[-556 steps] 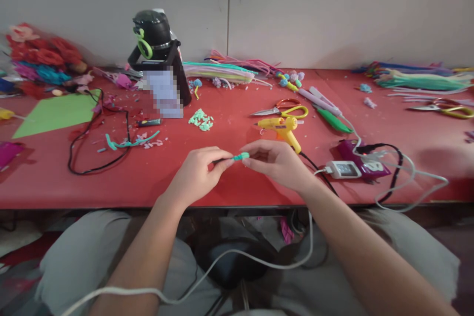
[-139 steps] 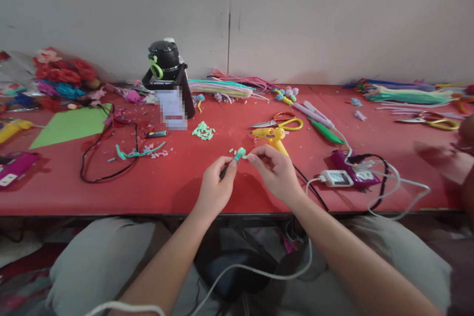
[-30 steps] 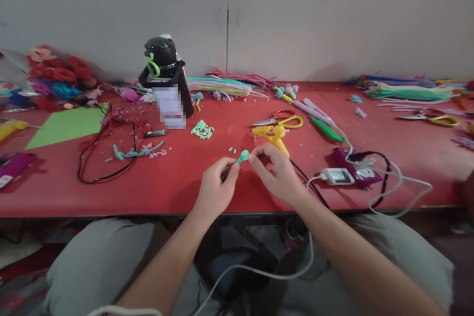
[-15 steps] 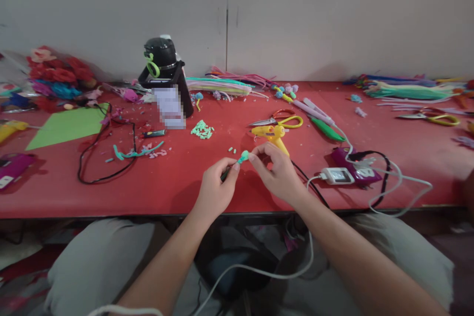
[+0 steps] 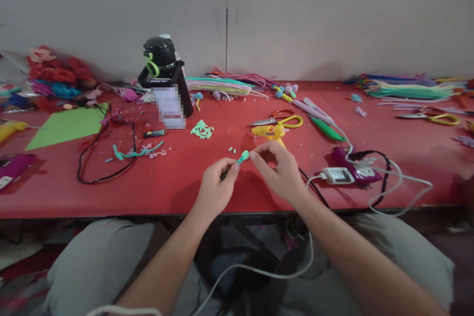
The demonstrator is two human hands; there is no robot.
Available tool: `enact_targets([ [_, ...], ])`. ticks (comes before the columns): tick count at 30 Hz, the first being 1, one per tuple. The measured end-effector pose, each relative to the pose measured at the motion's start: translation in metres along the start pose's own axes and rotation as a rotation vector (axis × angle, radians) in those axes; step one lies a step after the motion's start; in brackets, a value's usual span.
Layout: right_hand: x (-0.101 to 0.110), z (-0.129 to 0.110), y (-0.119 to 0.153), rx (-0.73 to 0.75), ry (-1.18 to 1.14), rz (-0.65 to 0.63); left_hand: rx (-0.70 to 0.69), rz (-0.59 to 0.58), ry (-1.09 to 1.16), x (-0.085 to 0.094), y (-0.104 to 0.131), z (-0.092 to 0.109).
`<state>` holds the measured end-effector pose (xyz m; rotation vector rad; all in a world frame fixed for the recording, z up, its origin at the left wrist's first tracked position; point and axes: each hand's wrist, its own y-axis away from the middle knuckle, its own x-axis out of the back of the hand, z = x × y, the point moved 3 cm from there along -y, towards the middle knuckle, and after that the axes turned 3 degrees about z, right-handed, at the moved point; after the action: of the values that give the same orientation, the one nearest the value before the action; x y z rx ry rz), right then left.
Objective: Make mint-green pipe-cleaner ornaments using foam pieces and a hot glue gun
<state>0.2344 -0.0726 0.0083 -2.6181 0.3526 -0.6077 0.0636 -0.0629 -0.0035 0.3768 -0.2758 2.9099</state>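
Low over the front of the table, my left hand (image 5: 217, 185) pinches a small mint-green craft piece (image 5: 244, 155) between thumb and forefinger. The piece has a rounded bud-like end and a thin twisted stem, and it tilts up to the right. Something dark, partly hidden, shows inside the left palm. My right hand (image 5: 279, 172) has its thumb and forefinger closed at the bud's tip; whether they grip anything cannot be made out. Just behind this hand lies a yellow glue gun (image 5: 272, 132). Two green bits (image 5: 232, 150) rest beyond the left fingers, near a pile of cut green bits (image 5: 202, 130).
Scissors (image 5: 281, 119) lie behind the glue gun. A black bottle (image 5: 163, 71) with a phone leaning on it stands at back left. Pipe cleaners (image 5: 222, 85) line the wall. White and black cables run around a purple power strip (image 5: 361, 170) at right.
My right fingertips have shifted slightly right, off the side of the green bud, so more of it shows. My left hand has stayed almost still.
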Motion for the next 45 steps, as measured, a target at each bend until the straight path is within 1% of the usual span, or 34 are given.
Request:
enact_targets([
  [2, 0.001, 0.001, 0.0, -0.018, -0.049, 0.0, 0.01, 0.002, 0.012, 0.0, 0.0, 0.0],
  [7, -0.002, 0.004, 0.001, -0.072, -0.157, -0.062, 0.006, -0.012, 0.038, -0.001, -0.001, 0.0],
  [35, -0.004, 0.004, 0.0, -0.092, -0.162, -0.083, -0.032, -0.021, -0.008, 0.0, 0.001, 0.003],
  [39, -0.005, 0.003, 0.0, -0.095, -0.167, -0.084, -0.014, -0.024, -0.002, 0.0, 0.0, 0.002],
  [42, 0.006, 0.006, -0.006, -0.077, -0.107, -0.109, 0.023, 0.006, 0.008, 0.002, -0.001, 0.0],
  [45, 0.031, 0.017, -0.014, -0.054, 0.105, -0.126, 0.061, 0.058, -0.002, 0.006, -0.002, -0.001],
])
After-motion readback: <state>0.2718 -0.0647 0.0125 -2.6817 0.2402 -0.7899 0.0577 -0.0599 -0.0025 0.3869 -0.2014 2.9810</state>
